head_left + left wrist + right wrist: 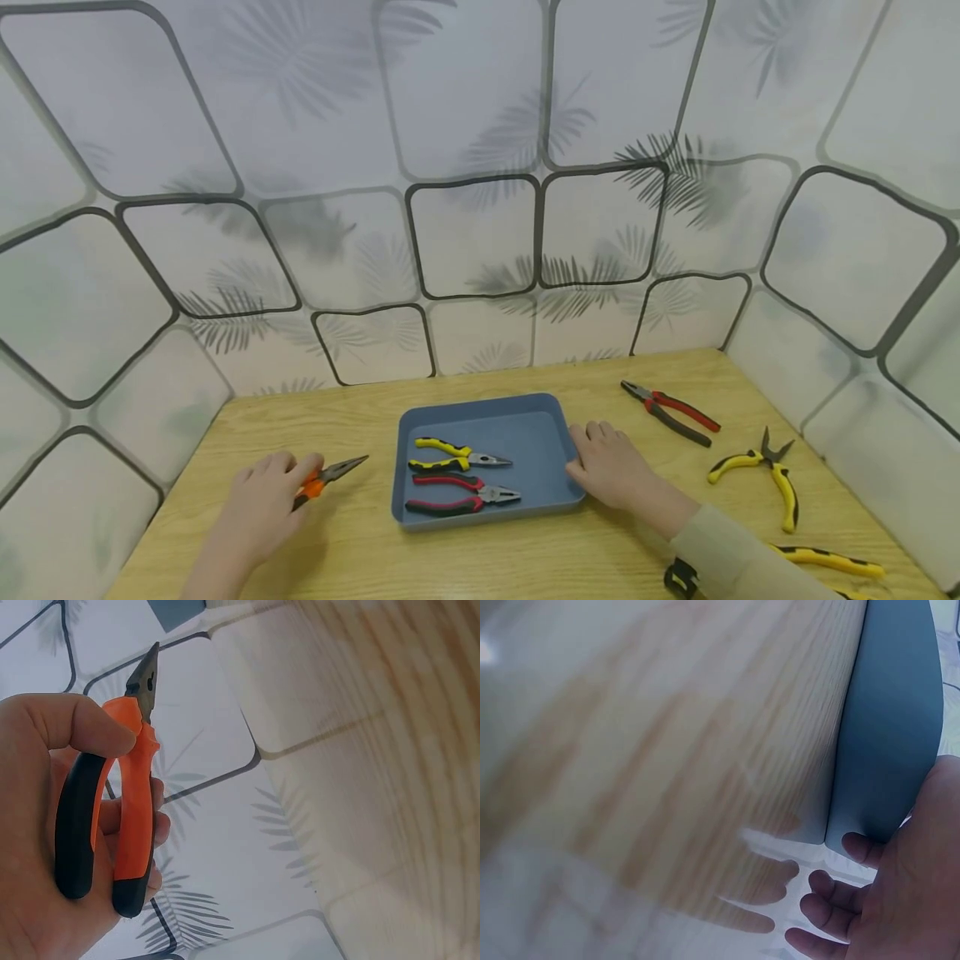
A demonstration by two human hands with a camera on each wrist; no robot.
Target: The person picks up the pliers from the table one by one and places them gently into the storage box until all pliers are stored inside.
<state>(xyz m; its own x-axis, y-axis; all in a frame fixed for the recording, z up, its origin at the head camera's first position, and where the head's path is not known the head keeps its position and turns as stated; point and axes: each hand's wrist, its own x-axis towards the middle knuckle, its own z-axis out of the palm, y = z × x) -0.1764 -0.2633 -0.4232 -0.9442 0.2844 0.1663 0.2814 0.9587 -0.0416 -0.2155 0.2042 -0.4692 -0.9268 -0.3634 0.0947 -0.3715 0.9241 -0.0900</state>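
Backed by a leaf-patterned wall covering [480, 242], the wooden table [345, 567] has the blue-grey tray [543, 433] at lower centre. Inside, on its left half, the yellow-and-black long-nose pliers [470, 457] lie above the red-and-black combination pliers [484, 493], both noses pointing right. Out on the right of the frame we've got red-and-black pliers [652, 397] with a dark head, then yellow-and-black pliers [771, 456] splayed wide, and at the lower right corner a pair of yellow handles [832, 560]. The beige sleeve [738, 550] cuts across in front of those!

Now the hands. At lower left, the left hand [258, 504] is wrapped round the orange-and-black long-nose pliers [321, 480], thumb across the grips, nose aimed toward the tray, off the tray's left side. The right hand [617, 467] has the tray's right rim, thumb at the edge, fingers bent, one fingertip against the outer wall.

Hard to call: the handles' head is hidden under the sleeve, and the small black object [678, 577] by the cuff is unclear. The right wrist view misses the thumb.
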